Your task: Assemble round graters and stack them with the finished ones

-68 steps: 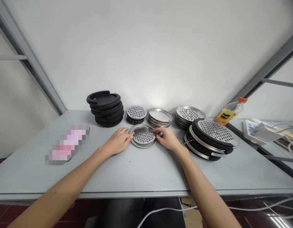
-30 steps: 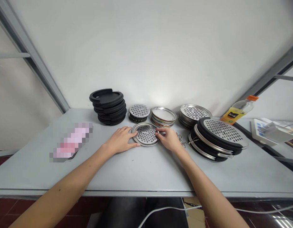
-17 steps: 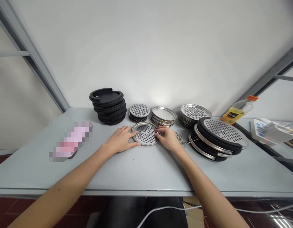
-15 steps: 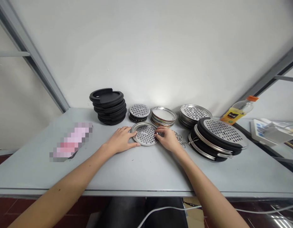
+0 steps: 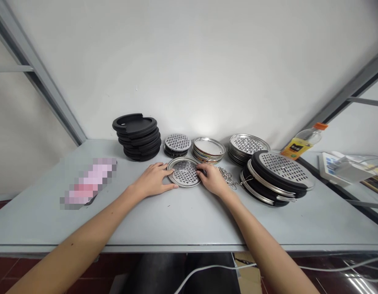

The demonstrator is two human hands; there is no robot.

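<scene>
A round metal grater disc, its holed face set within a raised rim, lies on the table between my hands. My left hand holds its left edge, a finger over the rim and the thumb along the front. At the right edge, my right hand has its fingers curled and pressed onto the rim. A small dark patch shows under those fingertips; I cannot make out what it is. Just right of this hand lies a heap of thin metal chains or rings. Behind the disc stand smaller perforated discs and shallow metal lids.
Black ring-shaped holders are stacked at the back left. More rimmed grater discs stand at the back right, before a pile of assembled graters. A drink bottle leans behind. A blurred-out pink object lies left.
The whole view has shifted slightly, so everything appears a little further left. My right fingers are slightly more bent at the disc's rim; my left hand stays in place.
</scene>
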